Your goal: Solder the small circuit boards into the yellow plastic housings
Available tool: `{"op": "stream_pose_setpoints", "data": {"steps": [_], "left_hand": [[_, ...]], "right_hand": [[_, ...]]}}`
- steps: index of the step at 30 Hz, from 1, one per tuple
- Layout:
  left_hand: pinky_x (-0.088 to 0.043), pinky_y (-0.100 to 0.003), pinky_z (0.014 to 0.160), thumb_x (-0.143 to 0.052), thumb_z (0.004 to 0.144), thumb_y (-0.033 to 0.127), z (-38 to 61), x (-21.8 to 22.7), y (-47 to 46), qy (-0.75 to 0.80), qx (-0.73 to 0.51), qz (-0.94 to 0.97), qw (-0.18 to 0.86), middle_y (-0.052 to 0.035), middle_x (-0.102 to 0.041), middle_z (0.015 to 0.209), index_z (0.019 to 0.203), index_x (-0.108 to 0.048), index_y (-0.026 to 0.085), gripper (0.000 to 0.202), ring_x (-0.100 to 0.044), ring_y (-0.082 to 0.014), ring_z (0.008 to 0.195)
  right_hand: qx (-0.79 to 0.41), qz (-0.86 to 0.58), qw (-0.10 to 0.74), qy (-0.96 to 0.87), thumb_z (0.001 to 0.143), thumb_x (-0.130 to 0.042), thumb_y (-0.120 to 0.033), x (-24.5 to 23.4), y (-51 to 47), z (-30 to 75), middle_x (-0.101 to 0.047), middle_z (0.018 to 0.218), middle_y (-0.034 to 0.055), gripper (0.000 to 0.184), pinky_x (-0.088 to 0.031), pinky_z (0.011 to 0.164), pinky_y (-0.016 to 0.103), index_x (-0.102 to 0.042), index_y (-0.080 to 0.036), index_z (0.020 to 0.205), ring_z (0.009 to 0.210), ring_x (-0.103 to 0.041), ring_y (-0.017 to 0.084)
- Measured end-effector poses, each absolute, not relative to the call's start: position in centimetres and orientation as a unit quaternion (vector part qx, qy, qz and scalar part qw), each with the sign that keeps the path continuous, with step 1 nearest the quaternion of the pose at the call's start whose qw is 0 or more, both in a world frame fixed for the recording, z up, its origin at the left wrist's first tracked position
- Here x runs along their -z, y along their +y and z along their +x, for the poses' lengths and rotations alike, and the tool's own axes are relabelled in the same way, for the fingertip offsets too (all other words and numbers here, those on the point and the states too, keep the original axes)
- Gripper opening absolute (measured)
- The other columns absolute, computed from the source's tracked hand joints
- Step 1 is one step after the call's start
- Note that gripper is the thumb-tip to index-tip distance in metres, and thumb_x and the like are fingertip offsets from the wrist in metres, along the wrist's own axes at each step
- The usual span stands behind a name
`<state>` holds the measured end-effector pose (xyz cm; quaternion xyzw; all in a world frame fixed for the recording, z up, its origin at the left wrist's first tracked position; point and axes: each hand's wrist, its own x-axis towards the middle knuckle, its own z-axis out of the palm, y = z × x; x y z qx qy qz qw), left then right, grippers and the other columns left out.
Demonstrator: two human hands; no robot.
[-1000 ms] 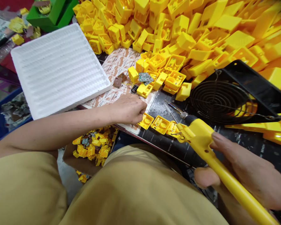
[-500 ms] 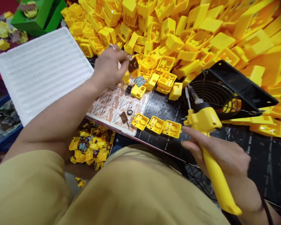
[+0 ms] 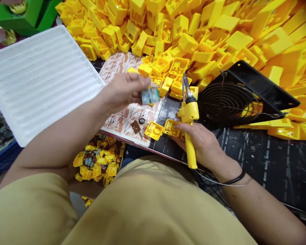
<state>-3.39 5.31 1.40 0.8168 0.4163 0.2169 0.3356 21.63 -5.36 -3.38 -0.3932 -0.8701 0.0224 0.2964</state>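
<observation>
My left hand [image 3: 123, 91] hovers above the printed sheet [image 3: 119, 117] and pinches a small greenish circuit board [image 3: 150, 96], blurred by motion. My right hand [image 3: 201, 144] grips a yellow soldering iron [image 3: 189, 119] held upright, its metal tip pointing away from me; the fingers also rest on the row of small yellow housings [image 3: 156, 130] at the bench's near edge. A small brown board [image 3: 135, 126] and a black ring [image 3: 142, 120] lie on the sheet just left of that row.
A huge heap of yellow plastic housings [image 3: 194, 30] fills the back. A black fan with wire grille [image 3: 232, 102] sits right of the iron. A white ribbed foam tray [image 3: 37, 78] lies left, a green box [image 3: 22, 15] behind it. A bin of yellow scrap [image 3: 99, 163] is below the bench.
My left hand came back from the heap toward the sheet, now holding a greenish board. My right hand swung the iron upright and moved left onto the row of housings.
</observation>
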Motion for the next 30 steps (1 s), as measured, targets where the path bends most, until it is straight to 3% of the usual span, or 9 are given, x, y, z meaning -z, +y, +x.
{"op": "stream_pose_setpoints", "data": {"steps": [4, 6, 9, 12, 19, 22, 30], "left_hand": [[-0.045, -0.021, 0.057, -0.063, 0.085, 0.022, -2.6, -1.5, 2.9, 0.385, -0.128, 0.807, 0.429, 0.0018, -0.067, 0.069, 0.106, -0.06, 0.014, 0.022, -0.061, -0.0089, 0.058], [-0.048, -0.022, 0.066, -0.062, 0.085, 0.018, -2.3, -1.8, 1.8, 0.362, -0.078, 0.848, 0.378, -0.0011, -0.072, 0.081, 0.113, -0.062, 0.015, 0.028, -0.066, -0.0113, 0.07], [-0.048, -0.025, 0.077, -0.056, 0.088, 0.019, -2.1, -2.2, 1.1, 0.336, -0.011, 0.9, 0.277, -0.0026, -0.074, 0.096, 0.109, -0.069, 0.022, 0.025, -0.067, -0.0147, 0.087], [-0.047, -0.027, 0.078, -0.052, 0.091, 0.023, -1.9, -2.5, 1.2, 0.326, 0.021, 0.921, 0.211, -0.004, -0.072, 0.101, 0.115, -0.069, 0.025, 0.029, -0.066, -0.0165, 0.088], [-0.044, -0.039, 0.09, -0.059, 0.085, 0.037, -1.1, -3.2, 0.3, 0.3, 0.005, 0.944, 0.137, -0.0094, -0.066, 0.109, 0.101, -0.072, 0.018, 0.028, -0.059, -0.0236, 0.097], [-0.042, -0.042, 0.093, -0.061, 0.084, 0.034, -0.6, -2.8, -0.1, 0.318, 0.012, 0.941, 0.12, -0.0092, -0.066, 0.108, 0.092, -0.072, 0.018, 0.022, -0.056, -0.0261, 0.102], [-0.042, -0.043, 0.097, -0.06, 0.087, 0.027, -1.3, -1.4, 0.1, 0.32, -0.121, 0.911, 0.233, -0.0037, -0.072, 0.098, 0.082, -0.073, 0.022, 0.015, -0.06, -0.0223, 0.102]], "right_hand": [[-0.038, -0.391, 0.298, -0.87, 0.085, -0.069, -0.034, 2.8, -6.0, 21.9, -0.067, 0.098, 0.0076, 0.044, -0.055, 0.088, 0.041, -0.049, -0.019, 0.121, 0.088, -0.066, 0.021], [-0.03, -0.4, 0.324, -0.857, 0.081, -0.074, -0.036, 2.4, -6.5, 22.2, -0.068, 0.101, 0.008, 0.05, -0.054, 0.092, 0.043, -0.05, -0.02, 0.122, 0.094, -0.067, 0.023], [-0.001, -0.407, 0.367, -0.836, 0.076, -0.079, -0.027, 1.9, -7.1, 22.6, -0.071, 0.102, 0.0075, 0.049, -0.057, 0.088, 0.037, -0.054, -0.02, 0.118, 0.097, -0.068, 0.022], [0.009, -0.4, 0.379, -0.834, 0.075, -0.08, -0.02, 1.8, -7.6, 23.1, -0.072, 0.101, 0.0074, 0.045, -0.057, 0.087, 0.033, -0.057, -0.018, 0.114, 0.096, -0.069, 0.019], [0.019, -0.403, 0.384, -0.831, 0.074, -0.08, -0.015, 2.1, -8.0, 23.6, -0.073, 0.095, 0.0037, 0.038, -0.057, 0.083, 0.026, -0.061, -0.019, 0.106, 0.086, -0.07, 0.015], [0.029, -0.401, 0.38, -0.833, 0.076, -0.077, -0.014, 1.5, -8.1, 23.5, -0.072, 0.085, 0.0002, 0.029, -0.057, 0.082, 0.024, -0.061, -0.019, 0.1, 0.076, -0.069, 0.011], [0.033, -0.382, 0.372, -0.845, 0.073, -0.08, -0.013, 0.2, -8.9, 24.4, -0.07, 0.072, -0.0005, 0.026, -0.057, 0.073, 0.024, -0.065, -0.018, 0.093, 0.066, -0.067, 0.013]]}}
